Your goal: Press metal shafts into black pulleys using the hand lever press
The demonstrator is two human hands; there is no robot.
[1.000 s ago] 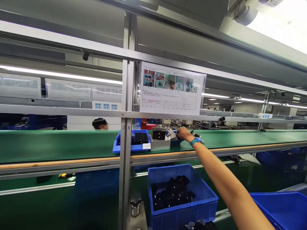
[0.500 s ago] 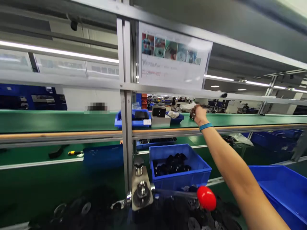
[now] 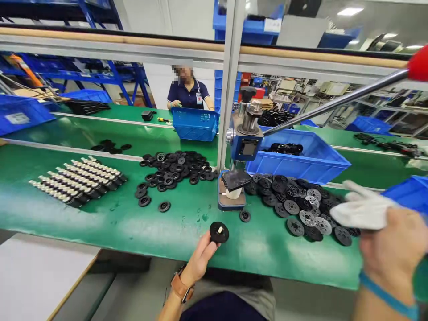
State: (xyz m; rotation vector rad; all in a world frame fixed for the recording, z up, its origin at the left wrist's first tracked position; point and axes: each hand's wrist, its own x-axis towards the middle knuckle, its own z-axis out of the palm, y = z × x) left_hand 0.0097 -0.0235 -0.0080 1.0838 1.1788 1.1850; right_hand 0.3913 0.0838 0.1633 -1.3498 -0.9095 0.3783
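Observation:
My left hand (image 3: pixel 200 258) pinches a black disc with a white centre pin (image 3: pixel 219 232) just above the green bench's near edge. My right hand (image 3: pixel 394 252), blue band on its wrist, is closed round a white glove (image 3: pixel 363 208) at the right side. Between them stands a small blue hand press (image 3: pixel 241 147) with a long steel lever and red knob (image 3: pixel 418 63). Piles of black discs (image 3: pixel 294 200) lie to the right of the press and another heap (image 3: pixel 174 167) to its left.
Rows of pin-like parts (image 3: pixel 76 180) lie at the left. A blue bin of black parts (image 3: pixel 301 154) sits behind the press, a blue basket (image 3: pixel 195 125) further back in front of a seated person (image 3: pixel 189 89). An upright post (image 3: pixel 229 80) rises mid-bench.
The view has dropped from the upper shelf to the bench. My right hand has come back from the shelf with a white glove in it. My left hand with the disc has come into view.

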